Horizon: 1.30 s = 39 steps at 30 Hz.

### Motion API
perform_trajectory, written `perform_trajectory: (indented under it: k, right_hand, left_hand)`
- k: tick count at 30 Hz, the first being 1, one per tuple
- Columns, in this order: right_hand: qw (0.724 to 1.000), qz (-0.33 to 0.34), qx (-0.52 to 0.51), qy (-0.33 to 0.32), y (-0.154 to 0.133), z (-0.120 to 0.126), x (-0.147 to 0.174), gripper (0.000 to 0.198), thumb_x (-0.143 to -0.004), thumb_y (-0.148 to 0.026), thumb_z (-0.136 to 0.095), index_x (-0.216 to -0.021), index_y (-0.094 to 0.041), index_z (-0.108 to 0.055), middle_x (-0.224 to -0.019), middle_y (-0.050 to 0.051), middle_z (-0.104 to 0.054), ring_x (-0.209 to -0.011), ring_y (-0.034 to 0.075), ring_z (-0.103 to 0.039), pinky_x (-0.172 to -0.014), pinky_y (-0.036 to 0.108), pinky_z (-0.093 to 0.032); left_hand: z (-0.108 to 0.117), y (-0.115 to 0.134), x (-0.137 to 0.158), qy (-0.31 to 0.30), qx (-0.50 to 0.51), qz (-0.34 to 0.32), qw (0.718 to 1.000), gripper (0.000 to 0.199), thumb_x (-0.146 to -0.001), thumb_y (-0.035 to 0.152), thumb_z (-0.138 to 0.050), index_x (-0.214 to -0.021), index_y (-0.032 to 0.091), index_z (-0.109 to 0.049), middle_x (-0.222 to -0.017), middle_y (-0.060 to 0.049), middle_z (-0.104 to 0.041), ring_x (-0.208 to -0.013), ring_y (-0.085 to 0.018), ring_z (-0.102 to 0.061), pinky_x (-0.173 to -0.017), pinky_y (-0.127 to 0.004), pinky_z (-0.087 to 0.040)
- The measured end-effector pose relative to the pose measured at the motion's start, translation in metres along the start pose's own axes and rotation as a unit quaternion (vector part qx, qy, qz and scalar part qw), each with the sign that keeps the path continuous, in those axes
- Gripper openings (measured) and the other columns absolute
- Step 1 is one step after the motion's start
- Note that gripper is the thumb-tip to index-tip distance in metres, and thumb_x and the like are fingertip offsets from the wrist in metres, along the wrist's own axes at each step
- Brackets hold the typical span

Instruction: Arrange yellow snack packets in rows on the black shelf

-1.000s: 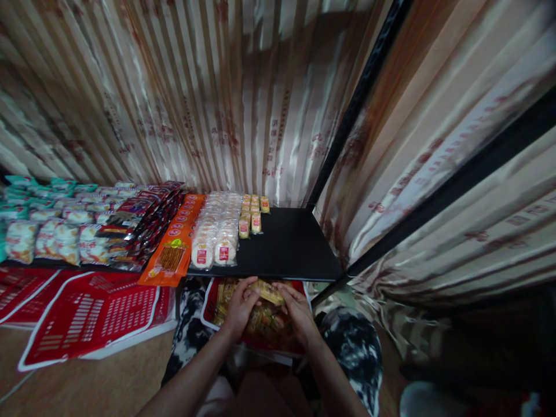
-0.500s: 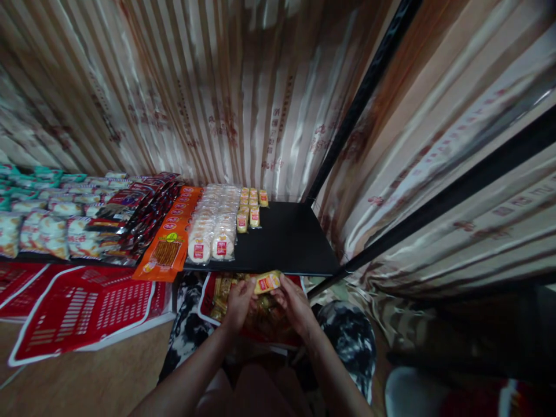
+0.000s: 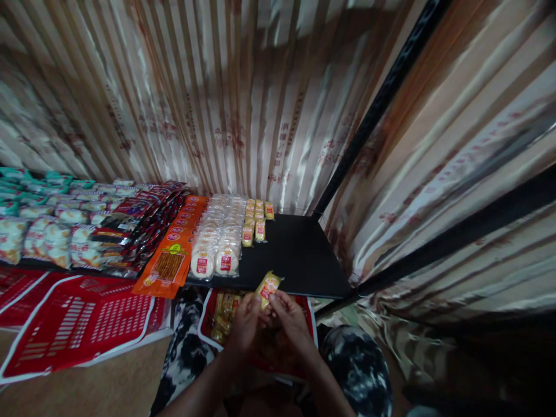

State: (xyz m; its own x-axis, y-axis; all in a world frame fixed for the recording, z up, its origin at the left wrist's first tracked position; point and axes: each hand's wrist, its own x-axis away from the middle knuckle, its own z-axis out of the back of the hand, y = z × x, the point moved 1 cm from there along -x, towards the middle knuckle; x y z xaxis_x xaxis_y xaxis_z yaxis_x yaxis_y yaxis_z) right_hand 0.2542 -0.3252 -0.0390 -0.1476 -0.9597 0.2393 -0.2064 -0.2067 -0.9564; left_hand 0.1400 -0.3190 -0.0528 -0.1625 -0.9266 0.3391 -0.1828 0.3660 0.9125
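Between my two hands is a small yellow snack packet [image 3: 267, 288] with a red label, tilted upright at the shelf's front edge. My left hand [image 3: 248, 317] grips its lower left side. On the other side, the fingers of my right hand [image 3: 287, 313] pinch its lower right. Below them a red basket [image 3: 203, 315] with a white rim holds more yellow packets [image 3: 223, 313]; my hands hide part of it. Similar yellow packets [image 3: 259, 226] stand in short rows on the black shelf [image 3: 295, 249], beside rows of round white crackers [image 3: 226, 262] in clear wrap.
Left along the shelf lie an orange snack bag [image 3: 167, 263], dark red packets [image 3: 134, 220], white snack bags [image 3: 56, 240] and green packets [image 3: 35, 185]. Red baskets [image 3: 87, 318] sit below on the left. Black posts [image 3: 377, 116] and a striped curtain [image 3: 243, 98] enclose the shelf.
The yellow packet has turned from lying sideways to pointing up, and my hands have come closer together around its lower end. The view has shifted slightly.
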Motion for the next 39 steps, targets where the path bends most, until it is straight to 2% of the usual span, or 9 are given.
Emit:
perform_trajectory:
  k: [3,6,9,12,14,19,26,33,39]
  right_hand:
    - [0.999,0.024,0.024,-0.001,-0.006,0.0,-0.011,0.033,-0.063,-0.048,-0.069,-0.079,-0.02,-0.064,-0.061,-0.003,-0.06,-0.055,0.012,-0.054,-0.055,0.023,-0.043]
    - [0.998,0.046,0.052,0.009,-0.013,0.005,-0.031,0.036,-0.065,-0.048,-0.067,-0.085,-0.018,-0.065,-0.072,0.001,-0.066,-0.066,0.015,-0.059,-0.061,0.024,-0.045]
    - [0.994,0.071,0.078,0.033,-0.024,0.009,-0.057,0.041,-0.065,-0.049,-0.065,-0.091,-0.017,-0.066,-0.081,0.003,-0.069,-0.072,0.016,-0.061,-0.066,0.025,-0.047]
    - [0.986,0.098,0.123,0.06,-0.033,0.01,-0.087,0.045,-0.064,-0.049,-0.064,-0.094,-0.015,-0.065,-0.081,0.005,-0.069,-0.07,0.017,-0.062,-0.065,0.027,-0.048]
    - [0.978,0.118,0.158,0.063,-0.036,0.008,-0.105,0.045,-0.066,-0.048,-0.061,-0.097,-0.016,-0.065,-0.082,0.006,-0.07,-0.071,0.018,-0.063,-0.067,0.028,-0.049]
    - [0.947,0.134,0.28,0.077,-0.04,-0.001,-0.14,0.038,-0.074,-0.045,-0.052,-0.098,-0.019,-0.065,-0.084,0.005,-0.07,-0.078,0.019,-0.064,-0.074,0.03,-0.05]
    - [0.919,0.14,0.358,0.083,-0.048,-0.013,-0.158,0.032,-0.077,-0.039,-0.049,-0.099,-0.021,-0.063,-0.082,0.003,-0.068,-0.073,0.017,-0.064,-0.07,0.028,-0.049]
    - [0.901,0.149,0.396,0.094,-0.045,-0.017,-0.16,0.026,-0.078,-0.036,-0.049,-0.093,-0.02,-0.062,-0.081,0.003,-0.067,-0.07,0.016,-0.062,-0.065,0.026,-0.046]
    - [0.917,0.157,0.345,0.122,-0.033,-0.016,-0.161,0.029,-0.077,-0.04,-0.048,-0.093,-0.019,-0.061,-0.084,0.004,-0.067,-0.072,0.016,-0.062,-0.069,0.028,-0.048]
  left_hand:
    - [-0.006,0.007,-0.008,0.002,-0.019,-0.012,1.0,0.054,-0.074,0.063,-0.045,-0.096,0.014,-0.054,-0.074,-0.003,-0.063,-0.057,-0.013,-0.058,-0.052,-0.023,-0.043]
    - [-0.009,0.015,-0.012,0.055,-0.12,-0.066,0.989,0.043,-0.083,0.046,-0.04,-0.109,0.014,-0.051,-0.096,-0.009,-0.063,-0.072,-0.014,-0.061,-0.066,-0.027,-0.049]
    - [-0.012,0.023,-0.011,0.116,-0.271,-0.201,0.934,0.044,-0.083,0.026,-0.039,-0.126,0.015,-0.041,-0.129,-0.013,-0.046,-0.108,-0.019,-0.054,-0.095,-0.035,-0.043]
    - [-0.018,0.03,-0.015,0.079,-0.395,-0.297,0.866,0.049,-0.08,0.014,-0.039,-0.129,0.016,-0.041,-0.145,-0.011,-0.027,-0.133,-0.021,-0.028,-0.109,-0.037,-0.029]
    - [-0.022,0.033,-0.025,0.063,-0.45,-0.309,0.836,0.053,-0.078,0.01,-0.039,-0.131,0.015,-0.04,-0.148,-0.01,-0.023,-0.136,-0.021,-0.02,-0.111,-0.037,-0.027]
    - [-0.026,0.039,-0.064,0.07,-0.518,-0.324,0.789,0.063,-0.075,0.009,-0.041,-0.137,0.009,-0.029,-0.148,-0.013,-0.022,-0.138,-0.023,-0.015,-0.112,-0.039,-0.026]
    - [-0.021,0.043,-0.095,0.105,-0.57,-0.348,0.736,0.061,-0.075,0.007,-0.04,-0.135,0.005,-0.033,-0.145,-0.013,-0.03,-0.138,-0.024,-0.014,-0.11,-0.041,-0.028]
    - [-0.019,0.036,-0.107,0.111,-0.59,-0.358,0.715,0.059,-0.078,0.01,-0.04,-0.136,0.007,-0.032,-0.148,-0.013,-0.024,-0.138,-0.027,-0.01,-0.108,-0.047,-0.027]
    - [-0.019,0.036,-0.107,0.099,-0.585,-0.364,0.718,0.057,-0.081,0.01,-0.036,-0.138,0.008,-0.03,-0.146,-0.011,-0.029,-0.138,-0.026,-0.009,-0.108,-0.047,-0.027]
